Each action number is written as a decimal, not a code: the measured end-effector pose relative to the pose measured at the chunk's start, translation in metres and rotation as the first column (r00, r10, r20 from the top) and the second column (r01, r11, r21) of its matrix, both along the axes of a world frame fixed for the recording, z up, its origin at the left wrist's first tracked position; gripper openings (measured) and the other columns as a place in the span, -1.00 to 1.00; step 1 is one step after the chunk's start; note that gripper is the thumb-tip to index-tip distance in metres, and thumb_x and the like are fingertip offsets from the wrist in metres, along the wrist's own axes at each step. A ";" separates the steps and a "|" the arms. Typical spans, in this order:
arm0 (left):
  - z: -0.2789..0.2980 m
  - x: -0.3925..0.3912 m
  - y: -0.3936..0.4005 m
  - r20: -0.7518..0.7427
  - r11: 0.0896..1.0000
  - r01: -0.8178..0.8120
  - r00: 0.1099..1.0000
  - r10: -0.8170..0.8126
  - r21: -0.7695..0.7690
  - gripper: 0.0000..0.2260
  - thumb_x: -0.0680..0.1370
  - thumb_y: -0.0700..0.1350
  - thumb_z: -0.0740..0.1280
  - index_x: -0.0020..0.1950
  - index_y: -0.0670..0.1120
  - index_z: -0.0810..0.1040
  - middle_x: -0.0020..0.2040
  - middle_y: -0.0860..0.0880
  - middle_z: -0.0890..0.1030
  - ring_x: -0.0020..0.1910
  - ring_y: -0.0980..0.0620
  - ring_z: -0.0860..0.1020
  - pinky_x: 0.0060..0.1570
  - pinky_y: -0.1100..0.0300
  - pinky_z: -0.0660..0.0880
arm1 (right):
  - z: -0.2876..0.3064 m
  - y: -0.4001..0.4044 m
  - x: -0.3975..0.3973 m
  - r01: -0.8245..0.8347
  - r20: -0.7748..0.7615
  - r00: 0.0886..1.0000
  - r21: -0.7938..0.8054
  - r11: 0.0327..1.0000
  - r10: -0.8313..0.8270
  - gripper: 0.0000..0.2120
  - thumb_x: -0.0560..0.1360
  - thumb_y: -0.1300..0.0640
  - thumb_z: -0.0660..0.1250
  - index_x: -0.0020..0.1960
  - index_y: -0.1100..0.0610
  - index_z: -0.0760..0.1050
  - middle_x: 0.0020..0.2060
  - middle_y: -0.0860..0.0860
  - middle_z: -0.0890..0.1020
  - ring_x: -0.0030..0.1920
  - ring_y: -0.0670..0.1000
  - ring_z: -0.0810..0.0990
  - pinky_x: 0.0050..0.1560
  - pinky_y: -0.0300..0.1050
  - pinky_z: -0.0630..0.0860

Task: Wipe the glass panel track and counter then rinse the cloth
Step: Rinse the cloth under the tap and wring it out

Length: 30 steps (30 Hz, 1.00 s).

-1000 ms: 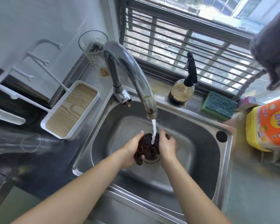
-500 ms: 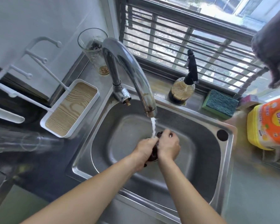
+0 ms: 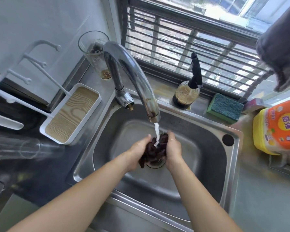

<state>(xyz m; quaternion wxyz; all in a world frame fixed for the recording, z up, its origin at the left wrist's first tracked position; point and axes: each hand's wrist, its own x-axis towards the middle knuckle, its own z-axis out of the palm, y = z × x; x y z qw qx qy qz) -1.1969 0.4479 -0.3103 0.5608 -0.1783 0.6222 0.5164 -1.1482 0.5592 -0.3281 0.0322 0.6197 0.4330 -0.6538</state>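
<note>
The left hand (image 3: 137,152) and right hand (image 3: 173,148) curl around the dark cloth (image 3: 155,150) under the tap's stream above the sink (image 3: 208,164) drain; soaked, it seems soft, heavy and slippery, best squeezed by its bunched middle

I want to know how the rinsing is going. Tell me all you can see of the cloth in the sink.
The cloth is dark brownish and bunched into wet folds. The left hand and the right hand cup it between them above the sink's drain. The tap's water stream lands on its top. A loose end hangs down at lower left.
</note>
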 end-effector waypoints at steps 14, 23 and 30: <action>-0.011 -0.001 0.004 -0.039 0.960 -0.222 0.975 0.219 -0.171 -0.38 0.48 0.45 0.23 -0.12 -0.11 0.66 -0.15 -0.10 0.72 -0.23 -0.06 0.67 -0.15 0.13 0.63 | 0.032 -0.079 0.033 -0.376 0.123 0.920 0.550 0.746 0.373 -0.74 0.59 -0.10 0.26 -0.09 0.09 0.50 -0.20 0.07 0.68 -0.11 0.18 0.60 -0.08 0.03 0.49; -0.010 -0.004 0.012 -0.097 0.980 -0.171 0.982 0.161 -0.106 -0.67 0.63 -0.06 0.26 -0.32 -0.12 0.49 -0.40 -0.08 0.55 -0.53 0.02 0.50 -0.49 0.33 0.37 | 0.040 -0.056 0.004 -0.401 0.246 0.916 0.495 0.771 0.318 -0.69 0.59 -0.03 0.20 -0.13 0.15 0.58 -0.07 0.23 0.69 0.01 0.30 0.60 -0.10 0.02 0.35; 0.003 0.007 0.003 -0.089 0.999 -0.035 0.995 0.037 0.021 -0.60 0.72 0.04 0.15 -0.28 -0.07 0.44 -0.60 0.06 0.48 -0.71 0.16 0.40 -0.65 0.46 0.24 | 0.029 -0.023 -0.008 -0.342 0.262 0.934 0.475 0.811 0.241 -0.61 0.62 -0.04 0.14 -0.09 0.17 0.62 0.04 0.28 0.68 0.10 0.32 0.60 -0.04 0.02 0.37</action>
